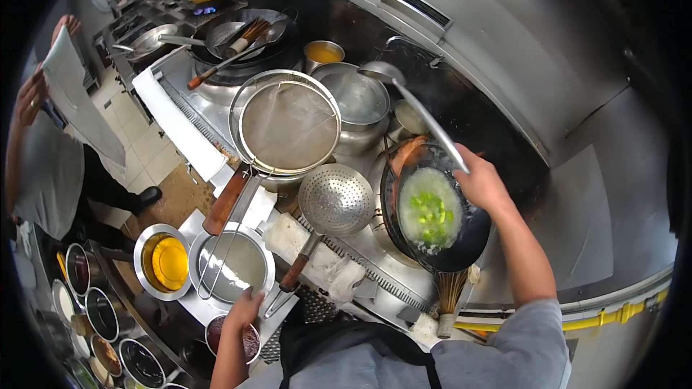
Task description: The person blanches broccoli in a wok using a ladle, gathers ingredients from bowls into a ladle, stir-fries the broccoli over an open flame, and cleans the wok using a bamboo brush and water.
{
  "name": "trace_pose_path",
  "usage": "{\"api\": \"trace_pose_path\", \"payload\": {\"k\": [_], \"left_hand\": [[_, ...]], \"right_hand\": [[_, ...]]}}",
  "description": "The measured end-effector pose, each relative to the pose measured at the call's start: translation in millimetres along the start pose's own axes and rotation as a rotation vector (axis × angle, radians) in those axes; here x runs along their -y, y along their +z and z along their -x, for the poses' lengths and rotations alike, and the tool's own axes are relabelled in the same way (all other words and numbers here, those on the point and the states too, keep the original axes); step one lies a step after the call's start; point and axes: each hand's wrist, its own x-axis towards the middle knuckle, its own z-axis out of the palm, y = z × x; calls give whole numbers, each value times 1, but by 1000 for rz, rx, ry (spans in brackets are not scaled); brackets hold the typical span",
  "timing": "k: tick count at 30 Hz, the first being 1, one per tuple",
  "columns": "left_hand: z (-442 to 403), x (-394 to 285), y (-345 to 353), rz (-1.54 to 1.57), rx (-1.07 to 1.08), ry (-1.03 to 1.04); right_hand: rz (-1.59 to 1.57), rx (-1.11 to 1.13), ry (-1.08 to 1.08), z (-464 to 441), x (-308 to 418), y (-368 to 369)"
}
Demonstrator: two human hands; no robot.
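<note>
Wok (472, 236) stands on the range at the right of the head view, holding bright green pieces (432, 210) in pale, frothy liquid. Listed from the left: a co-worker (50, 166) in a grey top and dark trousers holds up a white cloth (76, 97) with both hands. Below, several round containers (103, 313) stand close together. Next, a metal bowl (147, 274) contains yellow liquid, just beside a wider basin (268, 263) of cloudy liquid. Left hand (244, 310) is placed at the near edge of this basin, close to a small bowl (216, 328) with dark red contents; whether it grips anything cannot be determined. Further right, a round mesh strainer (288, 126) with a wooden handle lies near a perforated scoop (336, 200). Beyond these stands a pot (353, 94) of clear-looking liquid. Ladle (431, 124) slants above the range, its bowl end beyond the wok; right hand (484, 181) is closed around its handle. Near the wok's lower rim is a bristle brush (447, 295).
</note>
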Motion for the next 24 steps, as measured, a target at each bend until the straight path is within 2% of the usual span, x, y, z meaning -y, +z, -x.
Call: {"api": "trace_pose_path", "payload": {"k": [2, 4, 6, 8, 10, 12, 13, 16, 20, 22, 24], "left_hand": [[-16, -20, -9, 750, 152, -139], [-33, -40, -14, 925, 406, -118], [-48, -57, -11, 1103, 828, 42], [-58, -86, 9, 1182, 790, -130], [-77, -92, 24, 1380, 1085, -47], [-60, -117, 33, 1443, 1004, -44], [-49, -135, 26, 1372, 927, -52], [-19, -171, 30, 1288, 796, -83], [-21, -192, 40, 1349, 786, -222], [-9, -205, 37, 1333, 743, -166], [-8, -211, 46, 1293, 702, -173]], "right_hand": [[-102, 120, 57, -31, 1, 43], [-289, 110, 92, -63, 4, 101], [-816, 419, 548, -84, 31, 121], [-1697, 599, 1042, -103, 35, 153], [-1737, 586, 987, -94, 37, 146], [-2315, 582, 1055, -78, 33, 143], [-2430, 596, 1011, -61, 26, 133], [-2524, 651, 904, -17, 9, 114], [-2544, 684, 857, 47, 3, 82], [-2585, 773, 843, 68, 5, 95], [-2447, 714, 859, 96, 7, 84]]}}
